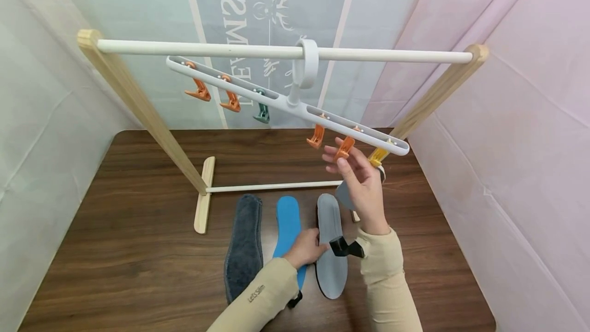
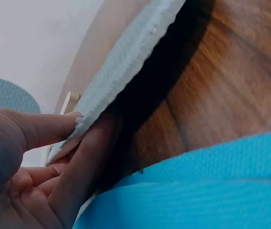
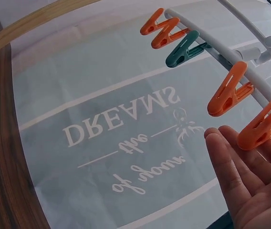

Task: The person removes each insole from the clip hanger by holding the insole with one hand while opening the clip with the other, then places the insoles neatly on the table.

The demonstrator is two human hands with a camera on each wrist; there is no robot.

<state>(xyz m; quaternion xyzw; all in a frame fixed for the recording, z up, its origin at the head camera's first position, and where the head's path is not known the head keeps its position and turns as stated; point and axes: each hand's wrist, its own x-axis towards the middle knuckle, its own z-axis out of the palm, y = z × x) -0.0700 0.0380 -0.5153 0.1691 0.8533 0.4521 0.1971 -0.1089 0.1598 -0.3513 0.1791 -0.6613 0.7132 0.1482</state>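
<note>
My left hand (image 1: 304, 247) pinches the edge of a light grey insole (image 1: 331, 273), thumb on top and fingers beneath; in the left wrist view that edge is tilted up from the table. My right hand (image 1: 364, 188) is raised to the white clip hanger (image 1: 295, 105), holding an orange clothes clip (image 1: 344, 148) between thumb and index finger while its other fingers stay extended. Beyond this hand, a grey insole (image 1: 343, 196) hangs below the yellow clip (image 1: 378, 156), mostly hidden. A blue insole (image 1: 288, 219) lies under the left hand, beside a dark grey fuzzy insole (image 1: 244, 250).
The hanger hooks over the white rail (image 1: 198, 48) of a wooden stand, whose post (image 1: 143, 106) and foot (image 1: 205, 196) stand at left. More orange clips (image 1: 199, 90) and a green clip (image 1: 261, 112) dangle from it. A printed cloth (image 1: 272, 19) hangs behind.
</note>
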